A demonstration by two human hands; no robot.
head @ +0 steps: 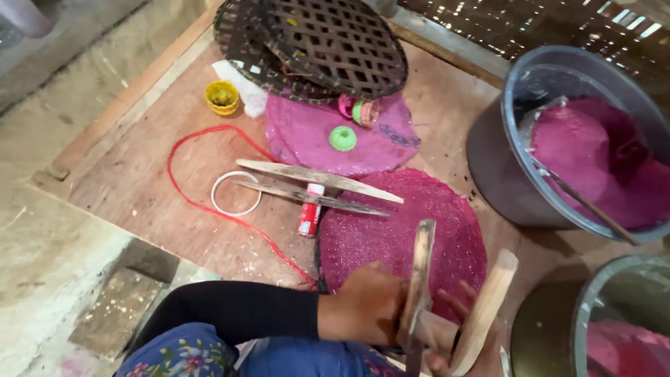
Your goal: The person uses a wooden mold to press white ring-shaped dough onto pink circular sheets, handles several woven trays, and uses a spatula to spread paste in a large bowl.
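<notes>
Bottom centre of the frame, the left hand (366, 304) is wrapped tight around a flat wooden blade (419, 283) standing upright, while the right hand (453, 335) just below loosely grips a pale wooden stick (486, 307). Both sit over the glittery pink round mat (391, 230) on the wooden board (139, 174).

The left hand (363, 304), black-sleeved forearm lying across the lap, curls shut just beside the right hand (453, 342), whose fingers seem spread, partly hidden.
</notes>
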